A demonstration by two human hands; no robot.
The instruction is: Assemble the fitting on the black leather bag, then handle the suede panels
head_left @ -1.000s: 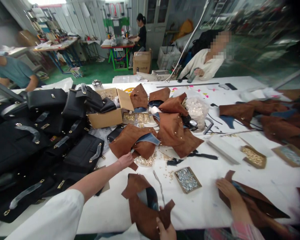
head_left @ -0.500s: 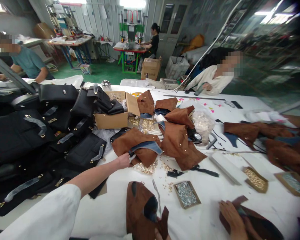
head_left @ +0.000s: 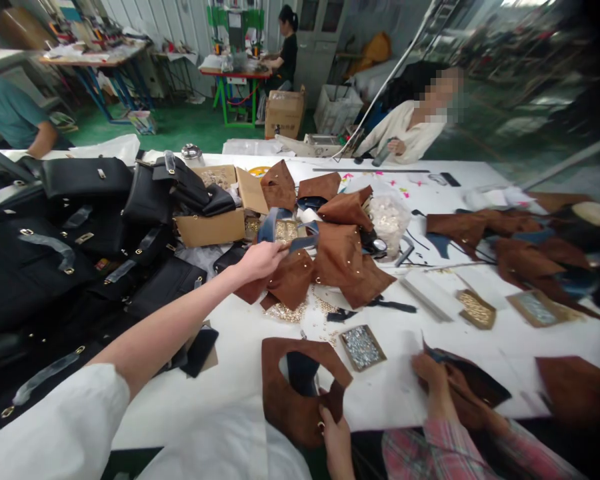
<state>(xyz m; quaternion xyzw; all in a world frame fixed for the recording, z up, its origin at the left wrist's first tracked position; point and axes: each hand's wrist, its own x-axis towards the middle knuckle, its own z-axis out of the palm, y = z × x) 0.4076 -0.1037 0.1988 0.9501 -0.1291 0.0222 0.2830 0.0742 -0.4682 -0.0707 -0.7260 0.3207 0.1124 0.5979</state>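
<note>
My left hand point(head_left: 260, 259) reaches out over the white table point(head_left: 240, 373) and is closed on a brown suede piece with a blue-grey strap point(head_left: 287, 270), lifted off the heap of brown suede pieces point(head_left: 340, 257). My right hand point(head_left: 336, 433) sits at the table's near edge, pinching the lower corner of another brown suede piece point(head_left: 300, 390) with a cut-out and a dark lining. Gold studs point(head_left: 285, 312) lie scattered under the lifted piece.
A pile of black handbags point(head_left: 80, 247) fills the left side. An open cardboard box point(head_left: 215, 223), small trays of studs point(head_left: 361, 347) and a bag of fittings point(head_left: 387, 223) lie mid-table. A co-worker's hands point(head_left: 437, 377) in plaid sleeves work brown suede at my right. Other people sit beyond.
My left hand has lifted the brown piece with the strap up and away from the studs toward the box. The piece in my right hand has opened flat.
</note>
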